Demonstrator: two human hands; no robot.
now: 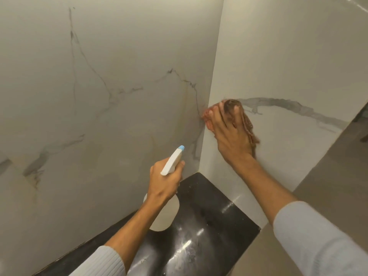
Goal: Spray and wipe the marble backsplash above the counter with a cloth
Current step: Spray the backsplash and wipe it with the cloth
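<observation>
The white marble backsplash [111, 108] with grey veins rises above the black counter [203, 232] and meets a side marble panel [278, 72] at an inner corner. My right hand [231, 136] presses a brown cloth [249, 126] flat against the side panel, just right of the corner. My left hand [165, 180] grips a white spray bottle [171, 162] with a blue nozzle tip, pointing up toward the corner. The bottle's pale body hangs below my wrist, over the counter.
The glossy black counter ends at a square edge on the right, with a beige surface [326, 176] beyond it. The side panel's outer edge runs diagonally at the right. Both forearms wear light grey sleeves.
</observation>
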